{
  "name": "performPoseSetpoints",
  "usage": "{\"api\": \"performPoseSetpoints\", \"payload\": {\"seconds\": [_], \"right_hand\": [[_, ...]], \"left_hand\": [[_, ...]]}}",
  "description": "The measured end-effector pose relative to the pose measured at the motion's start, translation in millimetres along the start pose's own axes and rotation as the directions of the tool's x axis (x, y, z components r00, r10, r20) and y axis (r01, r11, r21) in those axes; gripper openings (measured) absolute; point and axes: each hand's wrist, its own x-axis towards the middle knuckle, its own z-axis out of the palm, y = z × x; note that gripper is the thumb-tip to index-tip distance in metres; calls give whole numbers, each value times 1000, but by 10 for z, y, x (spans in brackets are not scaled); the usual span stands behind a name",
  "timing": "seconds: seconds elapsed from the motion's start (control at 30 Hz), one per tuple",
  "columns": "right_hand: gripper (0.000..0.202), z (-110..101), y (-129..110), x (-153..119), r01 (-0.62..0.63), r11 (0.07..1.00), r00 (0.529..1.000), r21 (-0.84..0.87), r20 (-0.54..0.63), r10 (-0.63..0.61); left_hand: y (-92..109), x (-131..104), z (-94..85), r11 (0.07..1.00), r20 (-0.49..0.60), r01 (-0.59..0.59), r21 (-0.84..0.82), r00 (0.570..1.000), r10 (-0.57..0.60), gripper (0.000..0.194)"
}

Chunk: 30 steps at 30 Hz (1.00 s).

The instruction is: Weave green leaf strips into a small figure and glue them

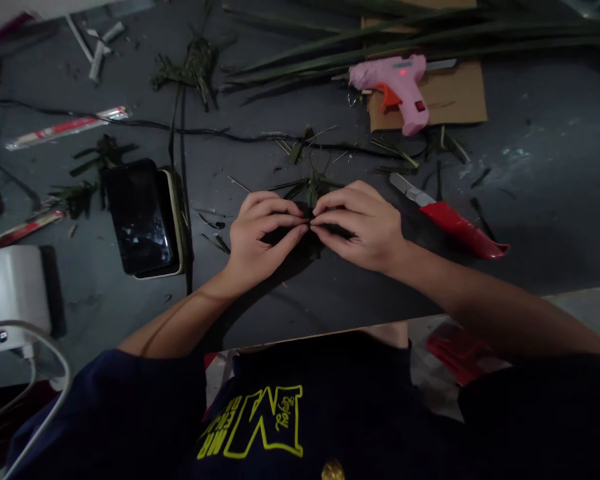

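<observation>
A small green figure of folded leaf strips [314,190] lies between my hands near the front of the dark table, thin strips sticking out from it. My left hand [267,230] pinches its lower end with thumb and fingertips from the left. From the right, my right hand [357,223] grips the same end, its fingertips meeting those of the other hand. The part under the fingertips is hidden. Leaf scraps [297,148] lie just beyond the figure.
A pink glue gun [405,87] rests on cardboard [457,93] beneath long leaves. The red-handled knife [455,223] lies right. Left are a phone [137,217], a white power bank [15,293] and a woven leaf figure [197,67]. A black cable [155,125] crosses the table [530,200].
</observation>
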Motion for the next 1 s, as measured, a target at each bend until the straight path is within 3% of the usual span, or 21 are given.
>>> {"api": "performPoseSetpoints", "payload": {"seconds": [0.17, 0.43, 0.7, 1.0], "right_hand": [[8, 2, -16, 28, -56, 997, 998, 45, -2, 56], [6, 122, 26, 5, -29, 992, 998, 123, -55, 36], [3, 126, -31, -46, -236, 926, 969, 294, -2, 248], [4, 59, -72, -1, -287, 893, 956, 347, 42, 290]], "left_hand": [[-53, -3, 15, 1000, -7, 1, 6, 1000, -1, 4], [-81, 18, 39, 997, -53, -71, -22, 996, 70, 8], [-99, 13, 24, 999, 35, 26, -18, 999, -25, 6], [7, 41, -27, 989, 67, 113, -94, 992, -107, 4]]}}
